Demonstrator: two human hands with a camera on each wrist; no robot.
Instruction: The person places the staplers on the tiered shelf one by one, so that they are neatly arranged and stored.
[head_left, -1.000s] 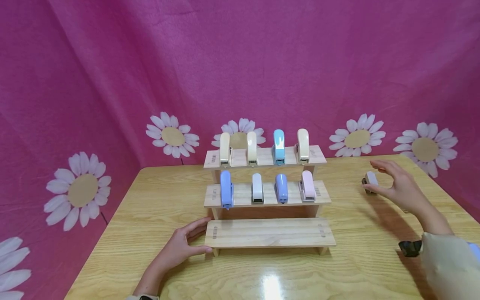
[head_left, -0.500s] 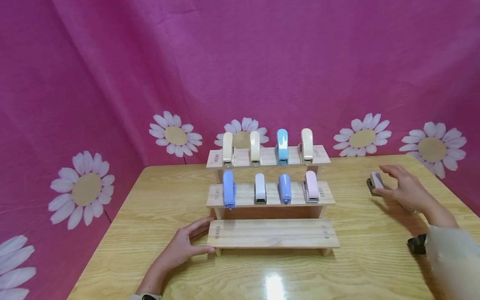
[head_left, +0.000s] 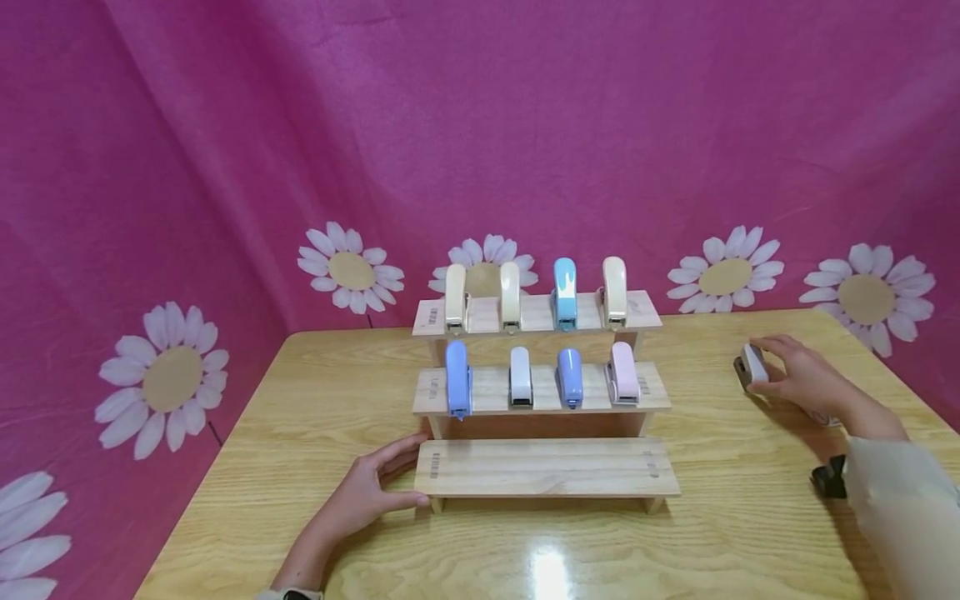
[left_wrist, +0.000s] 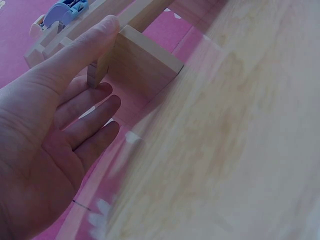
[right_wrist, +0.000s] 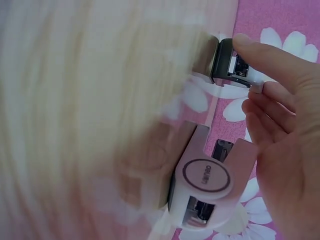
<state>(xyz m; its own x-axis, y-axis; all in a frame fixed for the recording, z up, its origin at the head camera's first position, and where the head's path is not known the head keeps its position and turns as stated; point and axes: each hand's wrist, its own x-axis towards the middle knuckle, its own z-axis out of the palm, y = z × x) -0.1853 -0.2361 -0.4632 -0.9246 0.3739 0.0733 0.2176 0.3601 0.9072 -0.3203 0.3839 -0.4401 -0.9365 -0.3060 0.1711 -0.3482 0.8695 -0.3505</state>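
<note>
Well beyond rack's edge (head_left: 667,471), hand (head_left: 806,385) (right) pinches stapler (head_left: 753,363).

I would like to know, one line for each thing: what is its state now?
Left hand: thumb and index finger spread across the bottom tier's left end
Right hand: pinching the white-and-black stapler
White-and-black stapler: on the table, between thumb and fingers
Pale pink stapler: beside the right hand, not gripped
Three-tier wooden stand: standing
Top-tier staplers: four, in a row
Middle-tier staplers: four, in a row
</note>
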